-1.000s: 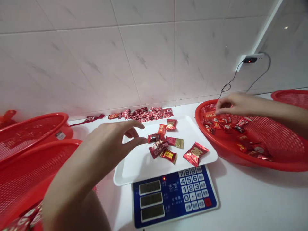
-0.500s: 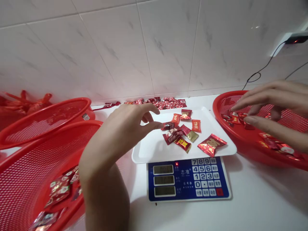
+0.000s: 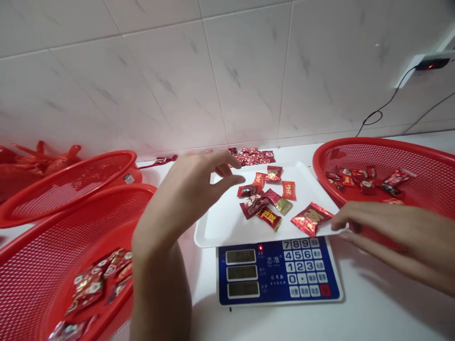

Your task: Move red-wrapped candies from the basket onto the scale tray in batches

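A white tray [image 3: 223, 227] rests on the blue-faced digital scale [image 3: 277, 272], with several wrapped candies in red, orange and gold lying in it. Over the tray's left side hovers my left hand [image 3: 188, 189], fingers curved and thumb apart from them, with nothing visible between. A dark red candy [image 3: 248, 191] lies just right of that thumb. At the tray's front right corner, my right hand [image 3: 387, 237] pinches the rim between thumb and fingers. Close to those fingertips lies a larger red candy packet [image 3: 312, 219].
A red mesh basket [image 3: 355, 142] with candies stands at right. Two more baskets stand at left, the nearer basket [image 3: 35, 255] holding larger packets. Behind the tray is a candy pile [image 3: 250, 156]. Red bags [image 3: 42, 156] sit far left; a black cable [image 3: 387, 102] runs down the wall.
My right hand has moved down and left from above the right basket to the tray's corner and closed on its rim. My left hand stays nearly in place over the tray.
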`<action>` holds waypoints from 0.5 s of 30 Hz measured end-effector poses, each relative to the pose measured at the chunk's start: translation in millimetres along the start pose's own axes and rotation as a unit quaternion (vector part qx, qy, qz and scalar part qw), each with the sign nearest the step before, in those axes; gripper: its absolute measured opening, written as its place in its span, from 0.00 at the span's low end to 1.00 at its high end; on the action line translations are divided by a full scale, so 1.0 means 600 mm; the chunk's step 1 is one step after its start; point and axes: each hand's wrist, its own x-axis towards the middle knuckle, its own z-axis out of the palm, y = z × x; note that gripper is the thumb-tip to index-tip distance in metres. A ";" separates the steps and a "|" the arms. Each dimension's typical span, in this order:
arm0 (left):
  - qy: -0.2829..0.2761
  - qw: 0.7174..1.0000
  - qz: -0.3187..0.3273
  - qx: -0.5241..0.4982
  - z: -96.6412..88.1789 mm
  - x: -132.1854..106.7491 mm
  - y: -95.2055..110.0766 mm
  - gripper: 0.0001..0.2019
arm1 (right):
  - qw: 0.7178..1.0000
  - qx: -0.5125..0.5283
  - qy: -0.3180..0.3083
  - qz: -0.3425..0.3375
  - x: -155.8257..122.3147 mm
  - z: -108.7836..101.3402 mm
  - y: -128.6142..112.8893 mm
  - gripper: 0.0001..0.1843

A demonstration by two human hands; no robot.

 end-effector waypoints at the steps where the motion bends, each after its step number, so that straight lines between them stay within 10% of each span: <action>1: 0.035 0.999 0.013 -0.023 0.002 0.003 0.005 0.08 | 1.000 0.006 -0.003 -0.002 0.007 0.005 -0.004 0.17; 4: 0.094 0.990 0.053 -0.094 0.010 0.010 0.020 0.06 | 0.999 0.032 -0.039 -0.021 0.034 0.012 -0.016 0.17; 8: 0.025 0.986 0.079 -0.143 0.034 0.017 0.026 0.11 | 0.997 0.041 -0.042 -0.049 0.062 0.003 -0.030 0.16; 15: -0.170 0.983 0.031 -0.068 0.133 0.016 0.024 0.58 | 0.995 -0.076 -0.011 -0.069 0.129 -0.022 -0.015 0.26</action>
